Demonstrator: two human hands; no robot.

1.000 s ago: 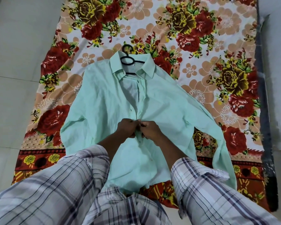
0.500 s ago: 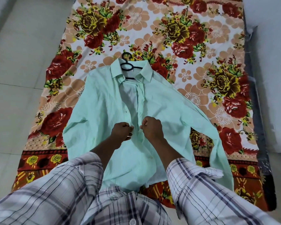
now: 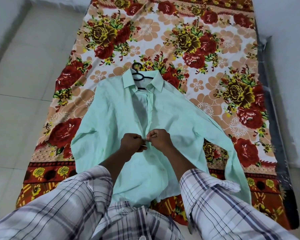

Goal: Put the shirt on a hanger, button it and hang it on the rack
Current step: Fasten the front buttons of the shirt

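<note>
A mint-green shirt (image 3: 111, 115) lies face up on a flowered sheet, sleeves spread to both sides. A black hanger (image 3: 138, 75) sits inside its collar, hook pointing away from me. My left hand (image 3: 131, 144) and my right hand (image 3: 160, 138) meet at the front placket about mid-chest, each pinching an edge of the shirt's front with a small button between them. Above my hands the front lies apart; below them it lies closed, and a white button (image 3: 162, 169) shows there.
The flowered sheet (image 3: 206, 70) covers a low mattress with a dark edge (image 3: 274, 118) on the right. Pale floor tiles (image 3: 16, 101) run along the left. My plaid sleeves fill the bottom of the view. No rack is in sight.
My hands have moved a little up the placket; they parted half a second ago and now meet again at a higher button. The view has shifted slightly.
</note>
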